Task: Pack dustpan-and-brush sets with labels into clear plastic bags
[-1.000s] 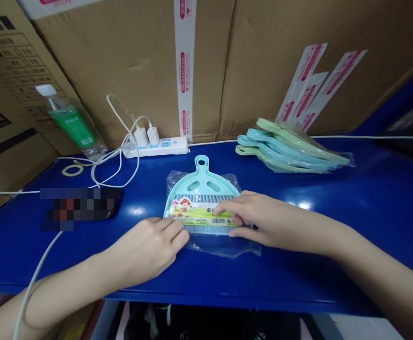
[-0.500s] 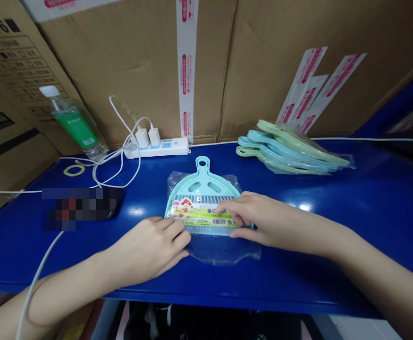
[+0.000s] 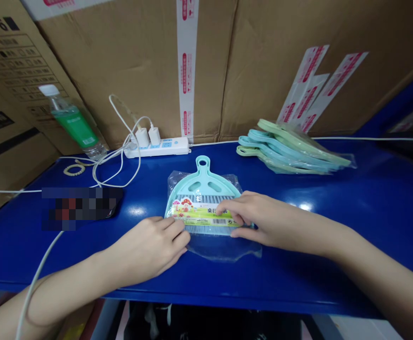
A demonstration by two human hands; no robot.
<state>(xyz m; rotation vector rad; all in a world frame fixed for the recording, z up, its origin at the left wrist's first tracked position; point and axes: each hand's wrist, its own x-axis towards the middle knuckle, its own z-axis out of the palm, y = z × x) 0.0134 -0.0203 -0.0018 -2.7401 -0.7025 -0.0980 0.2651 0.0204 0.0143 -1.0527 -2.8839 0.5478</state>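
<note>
A light-blue dustpan and brush set [image 3: 202, 182] lies flat on the blue table, handle pointing away from me. A clear plastic bag [image 3: 223, 250] surrounds it, its loose edge spreading towards me. Across the grey bristles runs a colourful printed label [image 3: 199, 212]. My left hand [image 3: 156, 245] is closed at the lower left corner, fingers curled over the bag's edge. At the right side, my right hand [image 3: 254, 219] grips the set's edge with thumb and bent fingers, its index finger lying over the label. The set's lower corners are hidden by my hands.
More bagged green and blue dustpan sets [image 3: 291, 148] are stacked at the back right. Behind stand a white power strip [image 3: 167, 147] with tangled cables, a bottle [image 3: 77, 123] and large cardboard boxes [image 3: 139, 61]. A blurred-out dark object [image 3: 82, 209] lies left.
Hardly anything differs. The bag's loose near edge has shifted slightly away from me, and my left thumb is drawn in a little. My right hand holds its place.
</note>
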